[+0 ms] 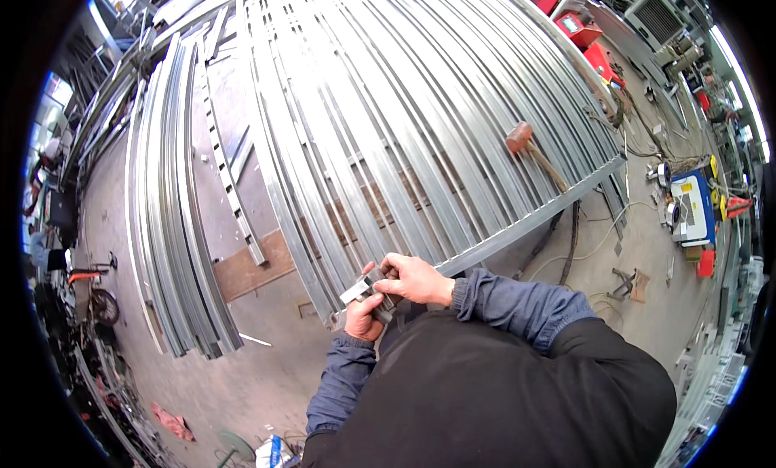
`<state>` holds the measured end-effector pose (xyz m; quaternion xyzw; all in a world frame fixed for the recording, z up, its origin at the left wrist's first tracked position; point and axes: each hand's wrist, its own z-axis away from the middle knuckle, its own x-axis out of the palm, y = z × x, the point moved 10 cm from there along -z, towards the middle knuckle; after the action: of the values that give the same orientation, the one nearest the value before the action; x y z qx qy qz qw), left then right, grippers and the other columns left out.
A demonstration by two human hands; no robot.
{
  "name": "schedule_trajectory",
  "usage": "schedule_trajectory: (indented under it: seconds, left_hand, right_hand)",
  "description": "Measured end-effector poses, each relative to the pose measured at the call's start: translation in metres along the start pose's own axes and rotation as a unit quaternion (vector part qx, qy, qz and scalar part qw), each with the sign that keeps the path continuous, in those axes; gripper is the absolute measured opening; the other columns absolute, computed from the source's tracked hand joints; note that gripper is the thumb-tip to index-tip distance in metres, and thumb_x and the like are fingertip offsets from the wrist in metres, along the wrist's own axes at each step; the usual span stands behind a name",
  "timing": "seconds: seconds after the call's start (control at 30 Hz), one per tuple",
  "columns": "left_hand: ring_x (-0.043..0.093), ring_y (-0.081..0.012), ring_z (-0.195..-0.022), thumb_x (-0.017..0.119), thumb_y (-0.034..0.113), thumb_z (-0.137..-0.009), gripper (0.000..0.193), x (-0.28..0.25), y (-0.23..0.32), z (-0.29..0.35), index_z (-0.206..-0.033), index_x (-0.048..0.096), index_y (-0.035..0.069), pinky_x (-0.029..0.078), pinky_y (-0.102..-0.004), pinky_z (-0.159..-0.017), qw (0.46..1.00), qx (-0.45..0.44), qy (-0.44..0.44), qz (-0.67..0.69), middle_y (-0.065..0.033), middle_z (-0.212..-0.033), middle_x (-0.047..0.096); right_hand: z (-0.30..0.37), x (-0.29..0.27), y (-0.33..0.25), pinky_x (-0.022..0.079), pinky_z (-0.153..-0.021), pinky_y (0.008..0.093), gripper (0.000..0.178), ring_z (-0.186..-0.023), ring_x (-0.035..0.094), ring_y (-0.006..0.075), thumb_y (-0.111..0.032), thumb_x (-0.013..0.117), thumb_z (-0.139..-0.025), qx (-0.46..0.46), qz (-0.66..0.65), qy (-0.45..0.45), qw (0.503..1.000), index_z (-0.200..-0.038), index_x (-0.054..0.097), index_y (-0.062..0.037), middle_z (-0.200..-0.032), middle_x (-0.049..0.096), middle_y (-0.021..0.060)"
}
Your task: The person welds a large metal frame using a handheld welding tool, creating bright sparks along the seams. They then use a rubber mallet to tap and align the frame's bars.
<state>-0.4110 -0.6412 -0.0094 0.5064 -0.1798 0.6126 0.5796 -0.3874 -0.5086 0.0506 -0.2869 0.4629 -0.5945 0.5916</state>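
Both my hands meet at the near left corner of a slatted metal frame (pixel 396 128) made of long parallel silvery bars. My left hand (pixel 364 322) is closed around a small silvery metal piece (pixel 356 292) from below. From the right, my right hand (pixel 416 280) pinches the same piece with thumb and fingers. Its exact kind is too small to make out, and the fingers cover part of it. A mallet with a reddish-brown head (pixel 519 137) and wooden handle lies across the bars to the right.
Left of the frame rests a bundle of long metal profiles (pixel 174 217), with a slotted strip (pixel 226 177) beside it. A brown board (pixel 255 266) runs under the frame. Cables (pixel 570 242) trail on the right floor, near a blue and white case (pixel 693 208). Red machines (pixel 578 30) stand far right.
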Motion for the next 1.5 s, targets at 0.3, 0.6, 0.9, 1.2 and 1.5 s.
schedule_trajectory:
  seconds: [0.3,0.6,0.9,1.2,1.5]
  left_hand:
    - [0.067,-0.0284,-0.131,0.069,-0.001,-0.097,0.078,0.073,-0.077,-0.032,-0.168,0.039,0.011,0.058,-0.046,-0.111,0.995,-0.025,0.019,-0.093,-0.0125,-0.145,0.066]
    - [0.077,-0.0242,-0.096,0.068,0.005,-0.097,0.029,0.115,-0.174,-0.046,-0.125,0.069,-0.002,0.063,-0.0391,-0.087,0.955,-0.114,0.135,-0.239,-0.0101,-0.113,0.076]
    - [0.077,-0.0313,-0.099,0.062,0.001,-0.095,0.028,0.146,-0.23,-0.042,-0.121,0.068,-0.005,0.065,-0.0461,-0.09,0.957,-0.142,0.097,-0.235,-0.0159,-0.112,0.076]
    - [0.075,-0.0334,-0.106,0.057,0.001,-0.093,0.036,0.187,-0.251,-0.047,-0.126,0.067,-0.009,0.062,-0.0484,-0.1,0.943,-0.164,0.051,-0.285,-0.0185,-0.117,0.075]
    - [0.073,-0.0309,-0.11,0.055,-0.004,-0.089,0.044,0.215,-0.277,-0.064,-0.132,0.064,-0.005,0.061,-0.0481,-0.102,0.922,-0.21,-0.027,-0.323,-0.0129,-0.119,0.073]
  right_hand:
    - [0.078,-0.095,0.038,0.051,-0.105,0.0441,0.053,-0.119,0.063,0.0364,-0.044,0.069,-0.105,-0.066,0.036,0.176,0.982,-0.133,0.064,0.0007,-0.129,0.062,0.0215]
    - [0.131,-0.12,0.136,0.047,-0.11,0.0347,0.066,-0.13,0.055,0.0179,-0.052,0.057,-0.114,0.078,-0.405,-0.02,0.911,-0.161,0.045,-0.0074,-0.148,0.058,0.0073]
    - [0.193,-0.15,0.164,0.059,-0.093,0.0369,0.081,-0.112,0.067,0.0168,-0.028,0.071,-0.109,0.048,-0.488,-0.043,0.871,-0.175,0.025,-0.0228,-0.137,0.066,0.0073]
    - [0.218,-0.183,0.161,0.06,-0.084,0.0349,0.108,-0.102,0.068,0.0175,-0.017,0.082,-0.095,0.022,-0.48,0.015,0.877,-0.178,0.013,-0.0146,-0.121,0.071,0.0126]
    - [0.223,-0.213,0.183,0.062,-0.085,0.0357,0.11,-0.11,0.068,0.0205,-0.009,0.079,-0.088,-0.036,-0.469,0.1,0.877,-0.177,0.015,-0.0101,-0.135,0.067,0.013]
